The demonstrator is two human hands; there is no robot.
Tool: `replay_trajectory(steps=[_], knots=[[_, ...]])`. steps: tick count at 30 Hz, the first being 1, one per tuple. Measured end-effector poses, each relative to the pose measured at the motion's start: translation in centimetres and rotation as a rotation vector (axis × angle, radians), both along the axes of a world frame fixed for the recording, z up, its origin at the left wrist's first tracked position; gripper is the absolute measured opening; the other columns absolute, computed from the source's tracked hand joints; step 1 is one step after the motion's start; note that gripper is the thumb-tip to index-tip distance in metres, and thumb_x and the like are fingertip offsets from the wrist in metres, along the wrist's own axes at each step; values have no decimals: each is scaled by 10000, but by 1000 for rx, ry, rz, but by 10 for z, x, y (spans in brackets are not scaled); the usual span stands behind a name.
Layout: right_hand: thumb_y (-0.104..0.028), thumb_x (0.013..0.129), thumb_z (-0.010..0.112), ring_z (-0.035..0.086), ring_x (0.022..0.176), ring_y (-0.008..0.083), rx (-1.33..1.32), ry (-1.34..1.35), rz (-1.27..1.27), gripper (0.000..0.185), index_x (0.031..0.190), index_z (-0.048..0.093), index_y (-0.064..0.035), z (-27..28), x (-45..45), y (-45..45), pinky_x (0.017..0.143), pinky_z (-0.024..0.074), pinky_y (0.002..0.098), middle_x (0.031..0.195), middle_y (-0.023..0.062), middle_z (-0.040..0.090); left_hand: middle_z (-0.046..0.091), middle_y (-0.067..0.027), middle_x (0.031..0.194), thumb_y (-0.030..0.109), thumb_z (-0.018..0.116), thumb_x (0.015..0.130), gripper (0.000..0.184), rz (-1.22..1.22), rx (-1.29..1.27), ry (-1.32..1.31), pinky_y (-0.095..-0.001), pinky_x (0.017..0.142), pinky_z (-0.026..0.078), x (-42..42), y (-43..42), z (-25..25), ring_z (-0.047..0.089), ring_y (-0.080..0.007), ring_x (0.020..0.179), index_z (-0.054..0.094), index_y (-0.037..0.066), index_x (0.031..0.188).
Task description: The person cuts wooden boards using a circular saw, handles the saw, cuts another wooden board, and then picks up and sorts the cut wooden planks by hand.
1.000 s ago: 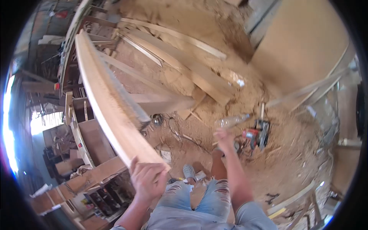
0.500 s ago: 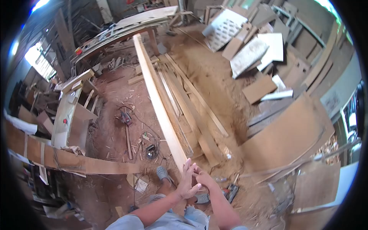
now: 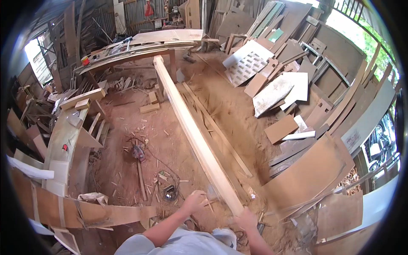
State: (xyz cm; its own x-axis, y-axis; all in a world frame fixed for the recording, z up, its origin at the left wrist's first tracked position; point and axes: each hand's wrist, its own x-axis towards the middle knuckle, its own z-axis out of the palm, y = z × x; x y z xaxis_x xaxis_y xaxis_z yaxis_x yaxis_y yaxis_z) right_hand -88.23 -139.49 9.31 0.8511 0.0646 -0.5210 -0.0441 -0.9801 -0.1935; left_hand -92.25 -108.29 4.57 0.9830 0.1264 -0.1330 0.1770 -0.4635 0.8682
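Observation:
A long pale wooden beam (image 3: pixel 193 136) stretches from near my body towards the workbench at the back. My right hand (image 3: pixel 246 219) grips its near end, the fingers partly hidden by the back of the hand. Left of the beam and apart from it is my left hand (image 3: pixel 194 201), holding nothing that I can see, fingers loosely stretched to the right. Beside and partly under the beam, longer boards (image 3: pixel 221 138) lie on the dirt floor.
A workbench (image 3: pixel 165 41) with boards on it stands at the back. On the floor to the left lie a reddish power tool (image 3: pixel 138 152), a dark tool with a cord (image 3: pixel 171 192) and wood scraps. Panels (image 3: pixel 306 165) lean along the right. A low bench (image 3: pixel 63 140) stands left.
My hands, together at the beam's near end before, have parted. The left moved left off the beam; the right moved right with the beam's near end. The view has tilted up.

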Motion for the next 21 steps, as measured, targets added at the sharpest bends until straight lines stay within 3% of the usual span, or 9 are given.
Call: replay_trajectory(steps=[4, 10, 13, 16, 19, 21], knots=[[-555, 719, 814, 744, 1039, 438, -5, -44, -14, 741, 1224, 665, -34, -11, -3, 1, 919, 600, 512, 1066, 274, 759, 740, -229, 1220, 318, 757, 959, 430, 55, 30, 100, -422, 989, 574, 17, 60, -2, 730, -348, 1156, 706, 16, 1261], [-520, 689, 807, 761, 952, 433, -60, -141, -14, 695, 1179, 694, -41, -6, -1, 6, 892, 605, 530, 963, 242, 771, 773, -212, 1158, 313, 757, 970, 425, 117, -57, 107, -409, 964, 586, 42, 112, -19, 759, -328, 1085, 710, -11, 1240], [-526, 659, 816, 754, 1020, 395, -90, -12, -69, 792, 1286, 659, -69, -20, 4, 3, 952, 587, 500, 1036, 208, 776, 788, -154, 1115, 269, 768, 971, 400, 130, -106, 112, -359, 922, 594, 53, 137, -17, 767, -235, 1031, 707, -11, 1250], [-543, 665, 819, 744, 1067, 367, -40, 36, -65, 802, 1298, 657, -78, -21, 8, 3, 969, 577, 477, 1101, 193, 769, 789, -187, 1114, 269, 763, 981, 378, 181, -97, 150, -388, 939, 590, 75, 168, -17, 764, -279, 1069, 721, -19, 1223], [-578, 692, 856, 714, 1133, 361, 143, -48, -96, 806, 1289, 672, -70, -12, 28, 27, 991, 560, 473, 1195, 205, 743, 796, -152, 1081, 255, 763, 987, 349, 223, -89, 197, -382, 925, 589, 119, 209, -16, 763, -243, 1030, 734, -12, 1210], [-589, 707, 871, 707, 1140, 370, 290, -209, -31, 801, 1274, 683, -56, -34, 64, 60, 996, 556, 476, 1200, 206, 740, 795, -122, 1055, 253, 763, 992, 333, 295, -232, 194, -362, 886, 591, 158, 245, -71, 754, -208, 997, 742, -5, 1203]])
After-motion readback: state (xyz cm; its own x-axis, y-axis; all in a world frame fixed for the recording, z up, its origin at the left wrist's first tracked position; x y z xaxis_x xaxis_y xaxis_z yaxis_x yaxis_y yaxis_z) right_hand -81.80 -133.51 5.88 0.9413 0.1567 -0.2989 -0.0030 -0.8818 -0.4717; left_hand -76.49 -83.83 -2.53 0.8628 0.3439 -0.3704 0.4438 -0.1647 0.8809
